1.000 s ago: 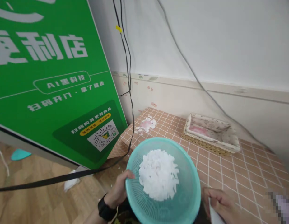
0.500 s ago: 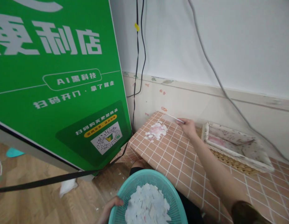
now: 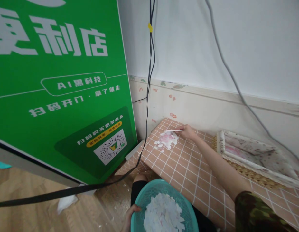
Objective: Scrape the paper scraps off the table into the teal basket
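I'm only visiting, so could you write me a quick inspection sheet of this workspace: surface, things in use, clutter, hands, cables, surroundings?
Surface: brown tabletop with white grid lines.
Things in use: teal basin holding white scraps; scrap pile, pinkish in the middle, on the tabletop; thin white piece.
Clutter: lined wicker basket on the tabletop; white item on the floor.
Hands: left hand grips the basin's rim; right hand holds the thin piece at the pile's far edge, contact unclear.
Cables: black cables hanging; grey cable slanting down rightward.
Surroundings: green panel with white lettering, left; pale wall behind.
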Motion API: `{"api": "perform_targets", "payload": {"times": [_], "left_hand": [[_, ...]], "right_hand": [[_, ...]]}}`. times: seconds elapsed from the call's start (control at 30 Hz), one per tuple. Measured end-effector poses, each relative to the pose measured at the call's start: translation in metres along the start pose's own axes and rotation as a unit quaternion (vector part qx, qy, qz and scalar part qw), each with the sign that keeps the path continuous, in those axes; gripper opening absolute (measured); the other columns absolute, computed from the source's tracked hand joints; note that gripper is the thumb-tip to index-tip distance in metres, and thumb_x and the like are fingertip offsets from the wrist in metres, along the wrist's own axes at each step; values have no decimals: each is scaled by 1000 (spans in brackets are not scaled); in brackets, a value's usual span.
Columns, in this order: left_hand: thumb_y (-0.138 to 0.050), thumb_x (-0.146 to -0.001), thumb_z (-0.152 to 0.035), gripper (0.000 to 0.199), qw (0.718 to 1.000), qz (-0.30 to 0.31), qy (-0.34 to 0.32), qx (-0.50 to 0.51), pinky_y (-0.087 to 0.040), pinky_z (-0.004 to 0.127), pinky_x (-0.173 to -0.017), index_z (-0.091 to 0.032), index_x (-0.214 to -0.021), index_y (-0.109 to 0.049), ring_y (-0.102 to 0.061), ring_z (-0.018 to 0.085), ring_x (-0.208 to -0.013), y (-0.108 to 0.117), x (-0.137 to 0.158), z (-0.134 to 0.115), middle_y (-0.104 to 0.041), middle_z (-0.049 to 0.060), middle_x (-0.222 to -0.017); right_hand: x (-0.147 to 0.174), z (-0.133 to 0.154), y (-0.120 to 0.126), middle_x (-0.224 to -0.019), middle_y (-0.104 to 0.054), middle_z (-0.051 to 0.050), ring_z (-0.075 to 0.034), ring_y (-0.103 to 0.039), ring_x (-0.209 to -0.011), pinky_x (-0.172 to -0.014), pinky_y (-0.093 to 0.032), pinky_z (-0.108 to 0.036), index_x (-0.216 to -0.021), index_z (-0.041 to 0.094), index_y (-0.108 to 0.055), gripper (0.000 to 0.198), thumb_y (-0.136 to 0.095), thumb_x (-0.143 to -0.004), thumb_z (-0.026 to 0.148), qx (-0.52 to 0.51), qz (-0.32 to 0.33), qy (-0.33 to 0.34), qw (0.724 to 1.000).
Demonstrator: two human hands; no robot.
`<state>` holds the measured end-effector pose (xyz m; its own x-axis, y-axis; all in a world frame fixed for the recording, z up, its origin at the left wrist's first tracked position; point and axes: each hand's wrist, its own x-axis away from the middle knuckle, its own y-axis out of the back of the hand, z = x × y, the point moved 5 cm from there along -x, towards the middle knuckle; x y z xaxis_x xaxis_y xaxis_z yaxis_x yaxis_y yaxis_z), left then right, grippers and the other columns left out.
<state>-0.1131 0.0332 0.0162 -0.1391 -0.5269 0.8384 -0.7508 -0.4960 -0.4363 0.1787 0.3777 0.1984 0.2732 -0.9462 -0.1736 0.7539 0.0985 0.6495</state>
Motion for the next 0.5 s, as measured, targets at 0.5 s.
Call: {"api": "perform_targets", "payload": {"times": [0.5], "left_hand": [[-60, -67, -33, 36, 991, 107, -66, 41, -49, 38, -65, -11, -96, -64, -65, 28, -69, -14, 8, 14, -70, 9, -71]], "right_hand": [[103, 91, -61, -102, -68, -7, -22, -62, -80, -71, -48, -34, -109, 19, -64, 37, -54, -80, 39, -21, -149, 45, 988]]}}
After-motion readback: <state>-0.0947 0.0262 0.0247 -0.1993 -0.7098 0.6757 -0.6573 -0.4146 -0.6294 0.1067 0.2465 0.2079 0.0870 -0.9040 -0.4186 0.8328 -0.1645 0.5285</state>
